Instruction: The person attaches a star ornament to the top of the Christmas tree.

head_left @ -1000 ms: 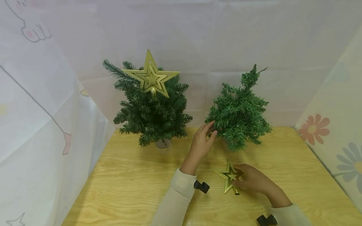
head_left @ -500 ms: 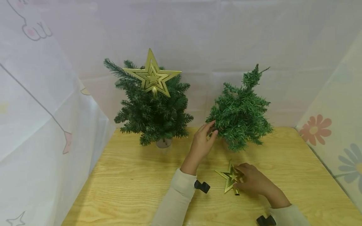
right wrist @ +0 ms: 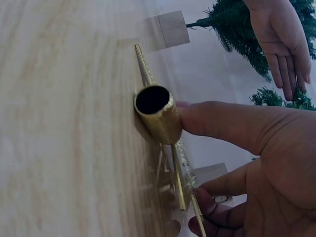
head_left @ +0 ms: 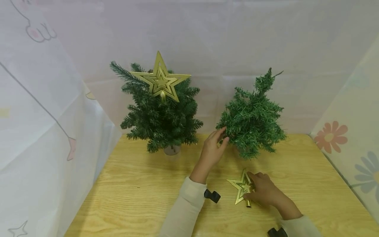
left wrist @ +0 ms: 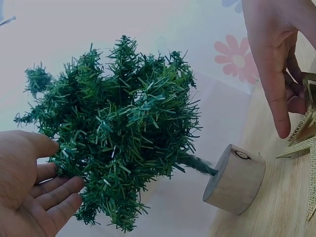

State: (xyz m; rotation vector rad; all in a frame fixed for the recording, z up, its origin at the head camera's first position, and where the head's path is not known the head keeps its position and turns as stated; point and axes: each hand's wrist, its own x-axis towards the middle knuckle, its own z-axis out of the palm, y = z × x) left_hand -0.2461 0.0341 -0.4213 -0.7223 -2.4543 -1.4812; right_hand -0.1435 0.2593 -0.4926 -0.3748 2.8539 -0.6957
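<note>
A gold star tree topper (head_left: pixel 245 187) lies low at the table, front right, with its hollow tube toward the near edge. My right hand (head_left: pixel 264 191) pinches its right side; in the right wrist view the thumb bears on the tube (right wrist: pixel 165 121) while the fingers are at the star's edge. Behind it stands a small green artificial Christmas tree (head_left: pixel 254 121) on a round wooden base (left wrist: pixel 234 180). My left hand (head_left: pixel 211 149) is at this tree's left side, fingers relaxed, the tips at its branches and partly hidden by them in the head view.
A darker artificial tree (head_left: pixel 165 123) stands at the back left, bearing a larger gold star (head_left: pixel 161 81) near its top. Both trees are on a wooden table (head_left: pixel 133 197). Patterned cloth (head_left: pixel 207 36) hangs behind and at both sides.
My right hand and the gold star topper have shifted slightly right and nearer, with the star turned a little. My left hand stays at the right tree. The head view has drifted slightly.
</note>
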